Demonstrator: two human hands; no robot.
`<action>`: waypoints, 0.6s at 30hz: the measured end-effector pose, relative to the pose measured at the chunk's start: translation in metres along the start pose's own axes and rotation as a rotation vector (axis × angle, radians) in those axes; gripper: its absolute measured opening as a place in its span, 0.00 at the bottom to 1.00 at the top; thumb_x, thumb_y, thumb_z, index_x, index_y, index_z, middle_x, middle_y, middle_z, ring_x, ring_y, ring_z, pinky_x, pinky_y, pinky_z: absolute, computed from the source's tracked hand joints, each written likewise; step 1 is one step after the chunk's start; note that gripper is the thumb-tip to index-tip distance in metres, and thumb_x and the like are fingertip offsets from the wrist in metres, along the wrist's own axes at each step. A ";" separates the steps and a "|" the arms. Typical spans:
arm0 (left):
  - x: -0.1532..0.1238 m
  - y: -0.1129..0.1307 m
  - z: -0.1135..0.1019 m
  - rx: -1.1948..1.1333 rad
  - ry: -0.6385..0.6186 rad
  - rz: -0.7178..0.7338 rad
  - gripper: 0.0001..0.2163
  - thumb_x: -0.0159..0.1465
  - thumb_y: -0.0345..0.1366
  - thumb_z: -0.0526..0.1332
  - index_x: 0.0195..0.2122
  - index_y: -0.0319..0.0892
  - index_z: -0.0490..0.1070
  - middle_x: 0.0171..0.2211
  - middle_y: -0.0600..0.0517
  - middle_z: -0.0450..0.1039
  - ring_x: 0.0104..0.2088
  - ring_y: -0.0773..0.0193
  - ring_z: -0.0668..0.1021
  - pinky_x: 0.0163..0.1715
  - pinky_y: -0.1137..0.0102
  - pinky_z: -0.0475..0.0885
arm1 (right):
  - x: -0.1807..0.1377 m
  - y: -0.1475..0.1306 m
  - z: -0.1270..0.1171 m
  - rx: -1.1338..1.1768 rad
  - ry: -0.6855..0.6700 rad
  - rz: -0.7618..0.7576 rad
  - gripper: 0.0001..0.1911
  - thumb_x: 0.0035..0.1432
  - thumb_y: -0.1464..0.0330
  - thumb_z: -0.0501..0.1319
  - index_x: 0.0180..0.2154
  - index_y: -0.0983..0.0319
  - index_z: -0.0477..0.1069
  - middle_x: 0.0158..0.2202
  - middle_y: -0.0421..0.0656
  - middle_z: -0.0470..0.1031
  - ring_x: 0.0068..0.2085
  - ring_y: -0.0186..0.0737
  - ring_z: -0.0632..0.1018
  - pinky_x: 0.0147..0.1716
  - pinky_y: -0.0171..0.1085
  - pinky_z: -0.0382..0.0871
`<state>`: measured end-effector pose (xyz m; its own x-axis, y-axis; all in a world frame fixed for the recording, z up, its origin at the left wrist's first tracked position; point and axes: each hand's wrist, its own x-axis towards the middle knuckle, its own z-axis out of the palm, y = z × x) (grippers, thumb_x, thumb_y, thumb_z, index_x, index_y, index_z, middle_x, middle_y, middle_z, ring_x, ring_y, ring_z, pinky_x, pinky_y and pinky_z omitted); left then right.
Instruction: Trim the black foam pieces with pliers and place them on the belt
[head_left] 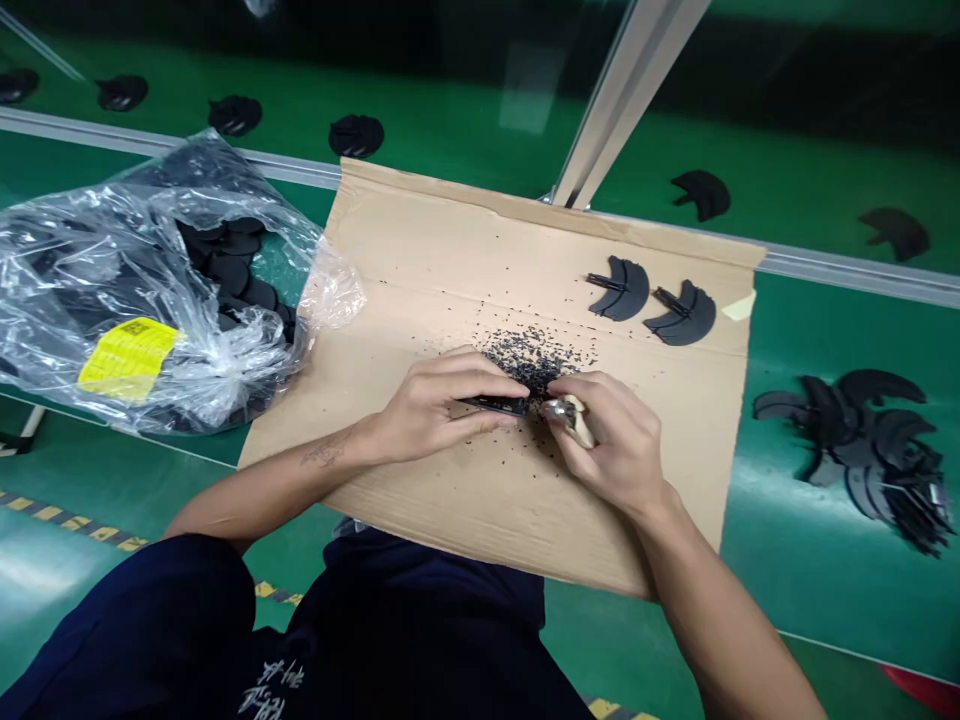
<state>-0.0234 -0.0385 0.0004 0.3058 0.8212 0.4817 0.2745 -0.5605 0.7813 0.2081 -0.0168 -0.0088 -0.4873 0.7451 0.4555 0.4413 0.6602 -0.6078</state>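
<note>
Over the cardboard sheet (420, 250), my left hand (442, 395) is closed on a black plastic part (499, 404), gripped between thumb and fingers. My right hand (619, 435) is wrapped round cutting pliers (574, 415) with cream handles. Their metal jaws meet the right end of the black part; my fingers partly hide the contact. A heap of small black scraps (532, 355) lies just beyond both hands. Farther right on the cardboard rest two curved black parts, one (626, 290) left of the other (686, 315), each with a thin stem.
At left, a clear plastic bag (67, 250) with a yellow label (127, 360) holds many dark pieces. A pile of curved black parts (862, 440) lies on the green table (795, 600) at right. A metal post (630, 100) rises behind the cardboard.
</note>
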 end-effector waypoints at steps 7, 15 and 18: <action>-0.003 -0.003 0.001 -0.006 -0.061 0.029 0.10 0.64 0.35 0.69 0.47 0.42 0.79 0.39 0.48 0.82 0.38 0.65 0.81 0.41 0.68 0.77 | -0.001 0.004 0.004 -0.083 -0.100 -0.059 0.05 0.64 0.71 0.61 0.41 0.60 0.73 0.33 0.47 0.79 0.32 0.42 0.78 0.33 0.40 0.73; -0.003 -0.006 0.000 -0.015 -0.053 0.096 0.12 0.63 0.33 0.70 0.47 0.40 0.79 0.38 0.47 0.83 0.38 0.65 0.82 0.41 0.67 0.78 | -0.004 0.004 0.002 -0.054 -0.129 -0.062 0.07 0.63 0.72 0.60 0.43 0.61 0.74 0.34 0.47 0.81 0.32 0.41 0.79 0.33 0.39 0.74; -0.004 -0.007 0.001 -0.029 -0.041 0.108 0.11 0.64 0.34 0.70 0.48 0.41 0.79 0.37 0.47 0.83 0.37 0.65 0.83 0.41 0.68 0.78 | -0.004 0.003 0.000 -0.076 -0.137 -0.081 0.08 0.63 0.73 0.60 0.44 0.61 0.74 0.33 0.47 0.81 0.31 0.41 0.79 0.32 0.38 0.73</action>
<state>-0.0253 -0.0383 -0.0071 0.3695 0.7511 0.5471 0.2119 -0.6414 0.7374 0.2112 -0.0180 -0.0127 -0.6192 0.6727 0.4050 0.4500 0.7267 -0.5191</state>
